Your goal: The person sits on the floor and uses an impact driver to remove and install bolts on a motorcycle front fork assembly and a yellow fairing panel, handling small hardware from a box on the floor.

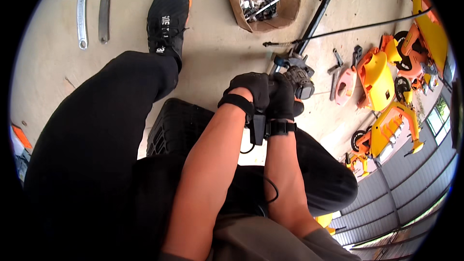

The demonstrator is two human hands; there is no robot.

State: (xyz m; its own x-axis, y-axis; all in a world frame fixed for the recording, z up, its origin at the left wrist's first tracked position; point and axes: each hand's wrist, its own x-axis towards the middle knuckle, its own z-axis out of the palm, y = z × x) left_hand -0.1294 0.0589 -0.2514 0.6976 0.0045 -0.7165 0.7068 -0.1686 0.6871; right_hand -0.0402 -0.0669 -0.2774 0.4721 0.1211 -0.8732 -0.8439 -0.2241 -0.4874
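Both my hands wear black gloves and are close together in front of me. My left hand (pixel 251 88) is closed, its fingers curled out of sight around something I cannot make out. Right beside it, my right hand (pixel 282 97) is closed too, against a dark ribbed mechanical part (pixel 299 83); what lies in its palm is hidden. Just beyond the hands, a black tube (pixel 316 17) lies on the floor with a dark bracket (pixel 290 62) at its near end. A black block (pixel 257 128) shows between my wrists.
An open cardboard box (pixel 288 0) holds bolts and small metal parts. Two wrench-like tools, one silver (pixel 82 14), one dark (pixel 105 9), lie far left. A black cable (pixel 357 29) with a spring end crosses the tube. Yellow and orange vehicle parts (pixel 378 79) line the right.
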